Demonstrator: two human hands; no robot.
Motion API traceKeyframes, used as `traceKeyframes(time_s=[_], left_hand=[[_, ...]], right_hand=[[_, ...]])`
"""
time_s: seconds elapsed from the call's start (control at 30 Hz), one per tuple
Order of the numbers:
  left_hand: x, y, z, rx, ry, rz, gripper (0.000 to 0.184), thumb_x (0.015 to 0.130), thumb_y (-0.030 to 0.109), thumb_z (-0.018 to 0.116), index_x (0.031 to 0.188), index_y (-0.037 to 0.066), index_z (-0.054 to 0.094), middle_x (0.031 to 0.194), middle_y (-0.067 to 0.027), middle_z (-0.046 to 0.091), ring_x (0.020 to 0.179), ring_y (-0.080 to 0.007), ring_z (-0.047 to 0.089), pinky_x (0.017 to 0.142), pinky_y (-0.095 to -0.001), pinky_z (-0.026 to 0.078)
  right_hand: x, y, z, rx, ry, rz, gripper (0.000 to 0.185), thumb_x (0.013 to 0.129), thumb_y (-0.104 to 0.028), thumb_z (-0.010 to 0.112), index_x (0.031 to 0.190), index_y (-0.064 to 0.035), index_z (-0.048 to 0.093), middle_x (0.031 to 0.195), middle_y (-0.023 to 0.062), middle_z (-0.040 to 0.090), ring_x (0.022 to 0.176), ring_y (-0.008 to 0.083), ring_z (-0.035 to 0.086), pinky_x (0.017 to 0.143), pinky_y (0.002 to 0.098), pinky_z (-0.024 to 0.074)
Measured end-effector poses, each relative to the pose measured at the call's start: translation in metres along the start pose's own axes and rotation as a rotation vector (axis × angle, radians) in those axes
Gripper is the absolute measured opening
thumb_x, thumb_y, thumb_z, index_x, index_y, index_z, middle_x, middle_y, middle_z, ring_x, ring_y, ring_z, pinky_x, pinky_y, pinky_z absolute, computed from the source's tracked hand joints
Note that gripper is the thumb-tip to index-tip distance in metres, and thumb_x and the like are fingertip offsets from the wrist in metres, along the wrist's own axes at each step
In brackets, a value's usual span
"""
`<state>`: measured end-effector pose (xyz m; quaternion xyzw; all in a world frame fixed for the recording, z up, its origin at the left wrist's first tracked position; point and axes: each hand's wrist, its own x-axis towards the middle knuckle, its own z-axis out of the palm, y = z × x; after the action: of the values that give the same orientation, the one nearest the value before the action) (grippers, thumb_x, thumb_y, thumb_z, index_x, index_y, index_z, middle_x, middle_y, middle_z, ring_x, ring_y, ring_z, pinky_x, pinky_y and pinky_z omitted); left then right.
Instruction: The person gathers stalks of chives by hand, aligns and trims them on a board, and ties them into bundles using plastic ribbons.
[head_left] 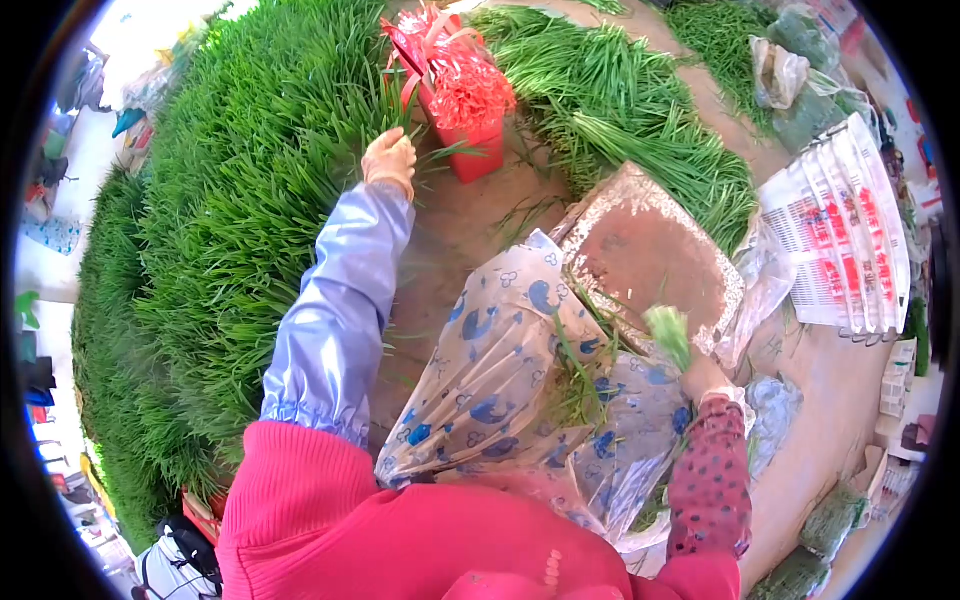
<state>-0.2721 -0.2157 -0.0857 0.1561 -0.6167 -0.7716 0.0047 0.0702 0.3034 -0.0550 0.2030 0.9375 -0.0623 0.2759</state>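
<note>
At the right edge of the big heap of chives (pixel 230 190), my left hand (pixel 391 160) is closed, with a few long green blades poking out beside its fingers. A shiny blue sleeve cover runs up to it. My right hand (pixel 706 376) grips a small bunch of chives (pixel 668 334), cut ends raised and slightly blurred by motion. That bunch is over the near right edge of a worn board (pixel 655 255) with a brown, soiled top and white flaking rim. Loose blades lie on the blue-patterned plastic sheet (pixel 500 355) across my lap.
A red bag (pixel 470 145) stuffed with red plastic strips stands just right of my left hand. Bundled chives (pixel 620 90) lie behind the board. Printed plastic bags (pixel 840 230) and a crumpled blue bag (pixel 773 415) are on the right.
</note>
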Motion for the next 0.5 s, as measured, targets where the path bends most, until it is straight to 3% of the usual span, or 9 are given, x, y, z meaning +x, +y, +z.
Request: traceKeyframes(time_s=[0.03, 0.1, 0.13, 0.2, 0.23, 0.3, 0.5], left_hand=[[0.003, 0.006, 0.011, 0.145, 0.061, 0.009, 0.032, 0.089, 0.015, 0.063, 0.121, 0.013, 0.058, 0.084, -0.0011, 0.065, 0.069, -0.0129, 0.061, 0.059, -0.0296, 0.048], [0.008, 0.024, 0.034, 0.395, 0.143, -0.013, 0.037, 0.089, 0.018, 0.063, 0.126, 0.014, 0.057, 0.091, 0.0018, 0.065, 0.081, -0.011, 0.059, 0.069, -0.034, 0.046], [0.018, 0.026, 0.036, 0.443, 0.111, -0.065, 0.038, 0.091, 0.022, 0.061, 0.127, 0.013, 0.056, 0.104, -0.0019, 0.065, 0.096, -0.0171, 0.06, 0.081, -0.0415, 0.048], [0.049, 0.021, 0.035, 0.432, 0.048, -0.161, 0.042, 0.093, 0.029, 0.059, 0.13, 0.012, 0.052, 0.124, -0.0091, 0.059, 0.118, -0.0269, 0.052, 0.094, -0.047, 0.044], [0.056, 0.018, 0.035, 0.424, 0.052, -0.163, 0.042, 0.093, 0.029, 0.059, 0.13, 0.012, 0.052, 0.124, -0.0091, 0.059, 0.118, -0.0269, 0.052, 0.094, -0.047, 0.044], [0.053, 0.029, 0.046, 0.192, 0.029, -0.34, 0.047, 0.094, 0.035, 0.057, 0.133, 0.011, 0.049, 0.14, -0.0134, 0.047, 0.133, -0.0338, 0.037, 0.104, -0.0512, 0.036], [0.06, 0.034, 0.056, 0.269, -0.041, -0.353, 0.05, 0.092, 0.038, 0.058, 0.133, 0.011, 0.05, 0.14, -0.0134, 0.047, 0.133, -0.0332, 0.037, 0.103, -0.0498, 0.035]], right_hand=[[-0.01, -0.012, -0.017, -0.005, -0.011, -0.002, 0.04, 0.079, -0.014, 0.058, 0.119, -0.0109, 0.054, 0.107, 0.0219, 0.064, 0.104, 0.0383, 0.061, 0.088, 0.0459, 0.047], [-0.027, -0.04, -0.058, -0.236, -0.197, -0.246, 0.034, 0.081, -0.018, 0.058, 0.115, -0.0146, 0.057, 0.1, 0.0174, 0.067, 0.098, 0.0366, 0.063, 0.084, 0.0441, 0.0484], [-0.032, -0.048, -0.066, -0.232, -0.204, -0.239, 0.034, 0.081, -0.018, 0.058, 0.115, -0.0146, 0.057, 0.1, 0.0174, 0.067, 0.098, 0.0366, 0.063, 0.084, 0.0441, 0.0484], [-0.031, -0.058, -0.082, -0.055, -0.116, -0.385, 0.035, 0.078, -0.022, 0.064, 0.112, -0.0159, 0.058, 0.093, 0.0148, 0.067, 0.092, 0.0367, 0.063, 0.078, 0.0435, 0.0491], [-0.024, -0.049, -0.07, -0.05, 0.054, -0.434, 0.039, 0.076, -0.029, 0.069, 0.111, -0.0174, 0.055, 0.084, 0.014, 0.066, 0.082, 0.0366, 0.064, 0.07, 0.0467, 0.0488], [-0.025, -0.064, -0.076, -0.018, 0.107, -0.421, 0.039, 0.075, -0.026, 0.069, 0.111, -0.0168, 0.055, 0.085, 0.0148, 0.066, 0.082, 0.0369, 0.064, 0.07, 0.0465, 0.0487], [-0.024, -0.081, -0.066, 0.107, 0.139, -0.364, 0.043, 0.074, -0.017, 0.068, 0.114, -0.0143, 0.051, 0.088, 0.0178, 0.065, 0.086, 0.0389, 0.063, 0.072, 0.047, 0.0484]])
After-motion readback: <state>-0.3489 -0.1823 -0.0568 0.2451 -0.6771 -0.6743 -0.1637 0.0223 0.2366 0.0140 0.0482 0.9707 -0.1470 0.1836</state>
